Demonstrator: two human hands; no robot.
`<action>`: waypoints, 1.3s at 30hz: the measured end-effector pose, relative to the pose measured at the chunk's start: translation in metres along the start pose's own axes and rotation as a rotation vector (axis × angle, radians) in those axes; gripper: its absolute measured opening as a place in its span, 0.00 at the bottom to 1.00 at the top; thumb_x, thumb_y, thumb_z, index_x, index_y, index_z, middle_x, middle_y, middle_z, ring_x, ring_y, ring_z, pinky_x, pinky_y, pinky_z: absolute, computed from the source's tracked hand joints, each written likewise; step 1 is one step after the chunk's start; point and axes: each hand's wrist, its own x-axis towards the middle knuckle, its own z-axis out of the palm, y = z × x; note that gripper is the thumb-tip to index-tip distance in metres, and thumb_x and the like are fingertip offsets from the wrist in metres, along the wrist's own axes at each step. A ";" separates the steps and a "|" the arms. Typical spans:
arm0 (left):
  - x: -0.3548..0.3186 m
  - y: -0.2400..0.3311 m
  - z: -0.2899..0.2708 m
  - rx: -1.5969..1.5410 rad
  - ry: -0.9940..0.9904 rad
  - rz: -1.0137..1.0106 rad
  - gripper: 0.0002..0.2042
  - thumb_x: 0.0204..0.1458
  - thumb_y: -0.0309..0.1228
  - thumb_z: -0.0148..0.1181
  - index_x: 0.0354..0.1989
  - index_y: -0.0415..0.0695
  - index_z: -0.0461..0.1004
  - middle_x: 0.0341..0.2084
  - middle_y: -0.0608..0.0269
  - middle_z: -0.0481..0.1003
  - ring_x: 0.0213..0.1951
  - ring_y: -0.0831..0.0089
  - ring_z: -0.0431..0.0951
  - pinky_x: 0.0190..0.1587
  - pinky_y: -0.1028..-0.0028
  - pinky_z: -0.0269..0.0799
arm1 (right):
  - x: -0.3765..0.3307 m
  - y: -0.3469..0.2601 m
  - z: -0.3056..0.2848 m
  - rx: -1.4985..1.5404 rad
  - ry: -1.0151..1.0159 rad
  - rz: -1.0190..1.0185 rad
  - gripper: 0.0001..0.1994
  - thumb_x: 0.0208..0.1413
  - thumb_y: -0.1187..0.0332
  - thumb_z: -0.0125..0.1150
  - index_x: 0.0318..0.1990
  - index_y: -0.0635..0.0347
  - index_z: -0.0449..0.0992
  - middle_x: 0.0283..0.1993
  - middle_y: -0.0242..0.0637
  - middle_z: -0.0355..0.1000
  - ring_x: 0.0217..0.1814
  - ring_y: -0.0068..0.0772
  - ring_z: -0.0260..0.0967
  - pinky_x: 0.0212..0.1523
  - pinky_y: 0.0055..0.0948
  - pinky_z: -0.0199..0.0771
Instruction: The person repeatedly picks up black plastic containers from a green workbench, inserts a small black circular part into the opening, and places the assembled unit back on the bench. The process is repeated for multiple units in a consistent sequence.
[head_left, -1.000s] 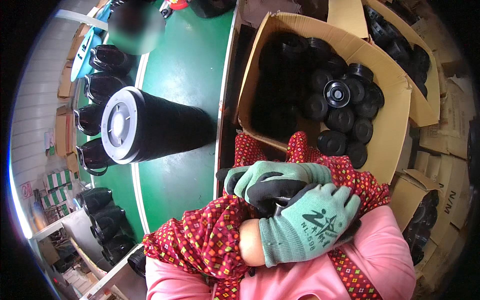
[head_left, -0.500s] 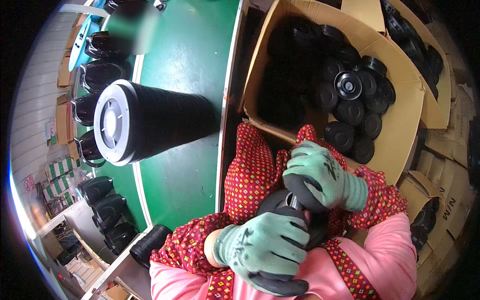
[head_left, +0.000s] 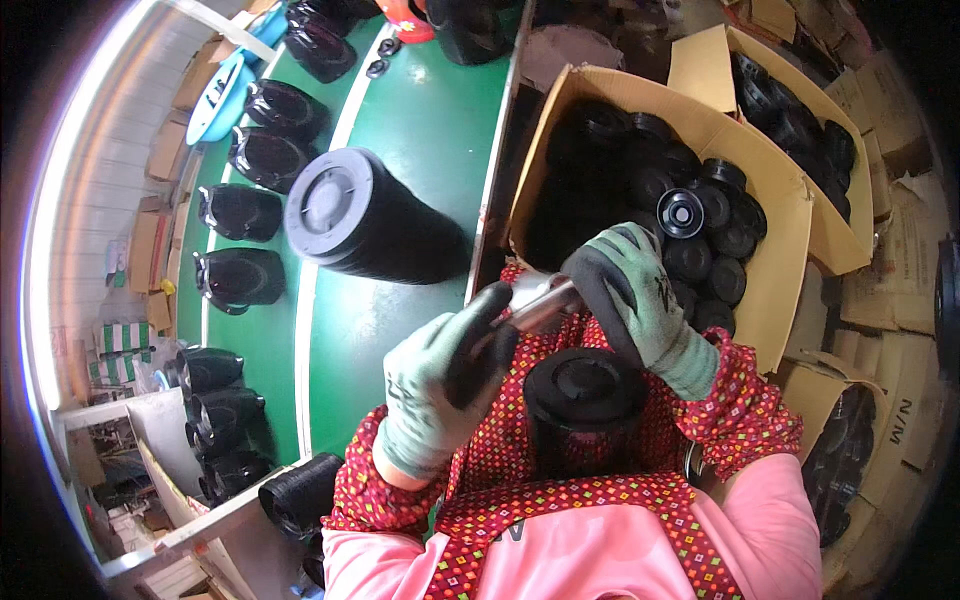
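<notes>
While left hand [head_left: 435, 375] and right hand [head_left: 640, 295] grip your silver metal tube [head_left: 541, 308], the black plastic cylinder [head_left: 583, 388] below sits untouched.

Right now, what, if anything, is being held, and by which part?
A shiny metal piece: the left hand holds its left end, the right hand its right end.

It's a workshop — green bench [head_left: 430, 115], cartons [head_left: 787, 245] of black parts [head_left: 690, 258].
</notes>
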 end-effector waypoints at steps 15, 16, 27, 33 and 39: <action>-0.201 -0.225 0.029 -0.870 0.609 -0.690 0.21 0.69 0.40 0.58 0.61 0.36 0.75 0.36 0.58 0.80 0.32 0.71 0.81 0.35 0.70 0.82 | -0.079 -0.057 -0.037 0.284 -0.458 0.088 0.38 0.42 0.60 0.83 0.62 0.65 0.75 0.62 0.52 0.76 0.68 0.55 0.71 0.70 0.46 0.67; -0.211 -0.234 0.031 -0.839 0.599 -0.755 0.19 0.69 0.39 0.58 0.61 0.38 0.75 0.37 0.59 0.80 0.34 0.71 0.81 0.36 0.71 0.82 | -0.076 -0.064 -0.038 0.324 -0.413 0.103 0.34 0.45 0.64 0.82 0.60 0.68 0.78 0.60 0.50 0.78 0.64 0.49 0.75 0.66 0.44 0.72; -0.216 -0.076 -0.042 -0.494 -0.034 -0.145 0.47 0.49 0.43 0.78 0.74 0.43 0.57 0.70 0.48 0.60 0.70 0.55 0.64 0.66 0.59 0.70 | -0.056 -0.060 0.049 1.571 -0.121 0.671 0.29 0.73 0.50 0.52 0.73 0.59 0.64 0.74 0.42 0.64 0.74 0.40 0.62 0.75 0.42 0.60; -0.242 -0.062 -0.112 -0.807 0.238 -0.397 0.15 0.67 0.25 0.57 0.59 0.33 0.72 0.50 0.55 0.80 0.49 0.65 0.83 0.54 0.66 0.80 | -0.027 -0.122 0.139 1.953 -0.742 0.936 0.29 0.74 0.52 0.48 0.76 0.54 0.57 0.78 0.43 0.58 0.80 0.43 0.54 0.81 0.51 0.47; -0.239 -0.145 -0.185 -0.869 0.784 -0.689 0.16 0.67 0.39 0.62 0.47 0.36 0.79 0.37 0.59 0.82 0.39 0.66 0.85 0.44 0.63 0.86 | -0.045 -0.114 0.170 0.930 -0.580 0.526 0.28 0.73 0.49 0.50 0.69 0.62 0.68 0.57 0.44 0.75 0.50 0.31 0.77 0.50 0.30 0.80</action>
